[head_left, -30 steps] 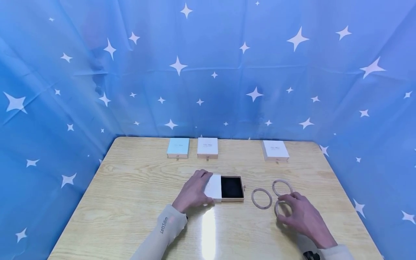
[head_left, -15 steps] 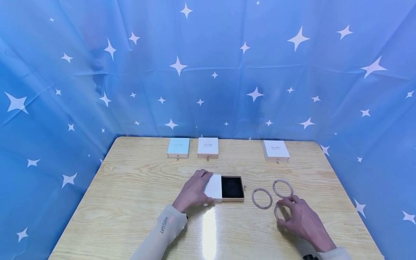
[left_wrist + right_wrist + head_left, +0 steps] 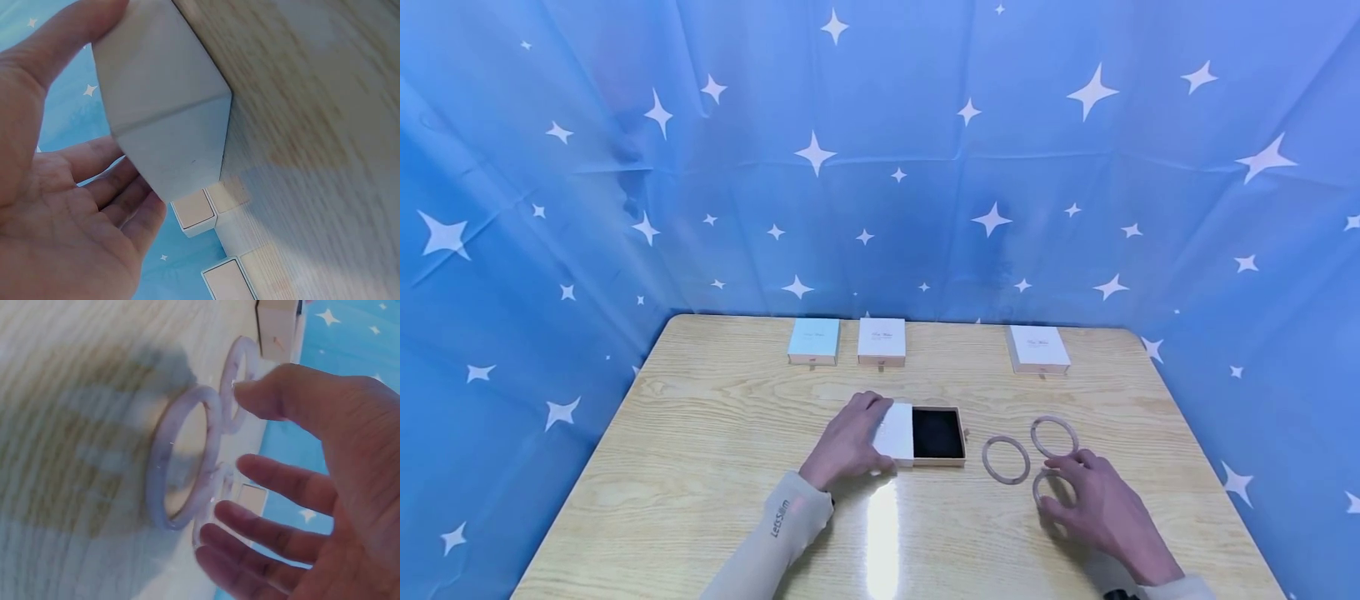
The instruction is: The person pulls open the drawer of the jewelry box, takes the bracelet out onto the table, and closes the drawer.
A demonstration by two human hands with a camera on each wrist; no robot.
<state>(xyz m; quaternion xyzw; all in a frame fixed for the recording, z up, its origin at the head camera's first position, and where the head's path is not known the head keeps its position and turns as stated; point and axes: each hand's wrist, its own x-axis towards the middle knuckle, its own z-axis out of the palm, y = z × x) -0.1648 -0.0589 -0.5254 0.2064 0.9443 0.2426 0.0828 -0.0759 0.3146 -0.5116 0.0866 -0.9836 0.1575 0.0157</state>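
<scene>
My left hand (image 3: 850, 437) holds the white sleeve (image 3: 895, 435) of a small gift box, thumb on the near side and fingers on the far side. Out of its right end sticks the drawer (image 3: 938, 464), lined with a black pad (image 3: 937, 432). In the left wrist view the white sleeve (image 3: 169, 75) fills the upper middle. My right hand (image 3: 1101, 504) hovers around the nearest of three pale bangles. That bangle (image 3: 161, 462) lies under the spread thumb and fingers, which are apart from it. Beside it lie a left bangle (image 3: 986, 454) and a far bangle (image 3: 1054, 418).
Along the back edge of the wooden table (image 3: 700, 467) stand a light blue box (image 3: 815, 337), a white box (image 3: 882, 337) and another white box (image 3: 1037, 346) farther right. A blue star-patterned curtain (image 3: 880, 192) hangs behind and at both sides.
</scene>
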